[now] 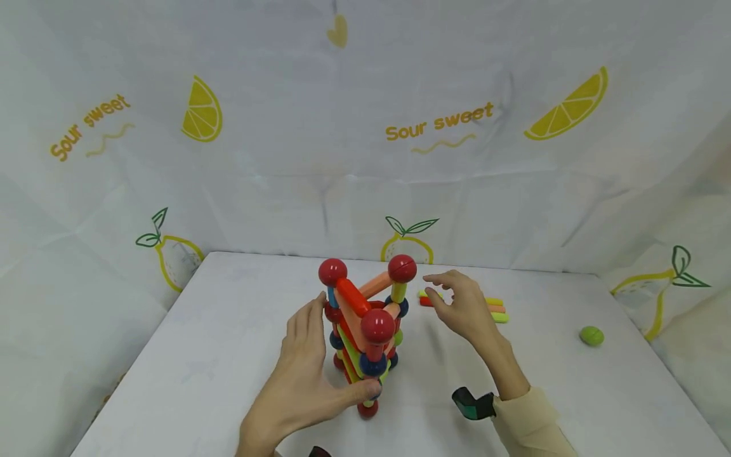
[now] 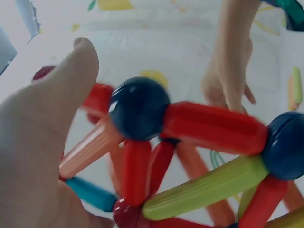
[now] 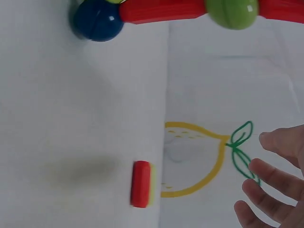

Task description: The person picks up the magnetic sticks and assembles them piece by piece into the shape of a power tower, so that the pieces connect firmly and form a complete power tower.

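A tower of magnetic rods and balls (image 1: 355, 298) stands upright, with three red balls at its top corners. My left hand (image 1: 311, 374) holds it from the left and front. The thumb lies across a lower front ball, while the fingers reach up along the left side. In the left wrist view, the thumb (image 2: 71, 76) is beside a blue ball (image 2: 139, 108) and several red, orange and green rods. To the right of the tower, my right hand (image 1: 465, 304) hovers with its fingers loosely spread and nothing in them. The right wrist view shows its separated fingertips (image 3: 259, 166).
Behind the right hand lie loose rods: a red rod (image 1: 426, 301) beside a yellow-green one, and a short row including a green rod (image 1: 499, 317). A green ball (image 1: 591, 336) is on the white table (image 1: 228, 330) at the right. A lemon-print curtain (image 1: 297, 190) hangs behind.
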Tool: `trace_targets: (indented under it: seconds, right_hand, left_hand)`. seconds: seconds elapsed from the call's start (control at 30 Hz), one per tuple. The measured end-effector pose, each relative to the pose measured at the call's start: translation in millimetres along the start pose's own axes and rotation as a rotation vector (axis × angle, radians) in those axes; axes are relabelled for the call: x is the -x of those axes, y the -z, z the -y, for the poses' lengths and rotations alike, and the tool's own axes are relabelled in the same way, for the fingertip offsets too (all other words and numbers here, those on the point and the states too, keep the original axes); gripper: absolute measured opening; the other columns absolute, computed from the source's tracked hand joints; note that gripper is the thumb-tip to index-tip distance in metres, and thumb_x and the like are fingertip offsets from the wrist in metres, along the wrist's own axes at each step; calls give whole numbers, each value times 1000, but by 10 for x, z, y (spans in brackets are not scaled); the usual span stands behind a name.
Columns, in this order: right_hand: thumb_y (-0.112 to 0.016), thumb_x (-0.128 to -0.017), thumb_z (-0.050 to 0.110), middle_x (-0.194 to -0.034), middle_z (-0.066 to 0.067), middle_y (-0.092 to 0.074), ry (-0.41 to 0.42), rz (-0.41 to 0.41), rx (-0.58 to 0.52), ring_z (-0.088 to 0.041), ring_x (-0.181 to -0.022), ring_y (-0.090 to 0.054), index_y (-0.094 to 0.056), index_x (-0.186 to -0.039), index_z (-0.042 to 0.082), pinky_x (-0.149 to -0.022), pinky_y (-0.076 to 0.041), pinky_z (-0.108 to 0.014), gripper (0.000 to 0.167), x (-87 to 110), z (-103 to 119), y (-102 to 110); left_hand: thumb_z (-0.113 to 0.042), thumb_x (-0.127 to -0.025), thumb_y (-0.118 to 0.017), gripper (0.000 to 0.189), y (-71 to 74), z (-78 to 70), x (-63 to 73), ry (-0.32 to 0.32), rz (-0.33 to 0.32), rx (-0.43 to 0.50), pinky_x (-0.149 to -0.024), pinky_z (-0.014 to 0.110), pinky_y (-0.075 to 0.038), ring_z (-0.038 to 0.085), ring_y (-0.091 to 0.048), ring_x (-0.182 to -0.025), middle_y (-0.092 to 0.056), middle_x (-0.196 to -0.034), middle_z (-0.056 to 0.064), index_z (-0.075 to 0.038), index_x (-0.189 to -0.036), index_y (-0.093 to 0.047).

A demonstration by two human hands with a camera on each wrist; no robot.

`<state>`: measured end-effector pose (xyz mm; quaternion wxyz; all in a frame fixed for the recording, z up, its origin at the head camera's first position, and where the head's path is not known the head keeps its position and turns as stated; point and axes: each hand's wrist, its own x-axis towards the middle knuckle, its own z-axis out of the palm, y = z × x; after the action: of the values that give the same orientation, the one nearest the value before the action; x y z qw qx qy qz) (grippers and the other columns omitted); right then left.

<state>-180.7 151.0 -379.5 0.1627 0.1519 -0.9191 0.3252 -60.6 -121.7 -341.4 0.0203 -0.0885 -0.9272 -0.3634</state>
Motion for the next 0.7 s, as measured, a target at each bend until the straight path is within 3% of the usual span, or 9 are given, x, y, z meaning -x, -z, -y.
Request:
trace_targets:
  seconds: [0.17,0.33,0.53,0.7]
  right_hand:
    - [-69,-92,4,-116,-21,-74,-62,149,86,-39,-108,-66,-74,-118,0,-96,-55,-57,27,0,-211,-236]
    - [-72,-91,8,-120,-22,-71,-121,265,213,-40,-111,-63,-73,-121,1,-100,-53,-57,30,35,-368,-409]
    - [-74,-90,8,-123,-22,-67,-150,322,238,-40,-115,-59,-71,-127,2,-101,-51,-59,38,50,-445,-481]
    - [-72,-89,7,-113,-20,-67,-135,285,220,-35,-103,-59,-73,-117,1,-92,-54,-55,29,50,-461,-485]
  left_hand:
    - [-76,-62,-82,132,-129,-94,-50,44,-79,-28,-116,64,-34,27,-25,-147,-31,-158,11,-8,-159,-23]
    - [-70,-62,-85,127,-152,-136,-59,65,-108,-15,-116,63,-35,27,-30,-145,-36,-155,11,-8,-157,-28]
    - [-64,-67,-86,117,-93,-94,-52,-39,-106,11,-114,60,-41,24,-36,-145,-43,-154,6,-10,-156,-34]
    - [-54,-74,-86,108,-38,-20,-52,-131,-21,121,-109,63,-45,20,-48,-141,-46,-157,-4,-20,-160,-31]
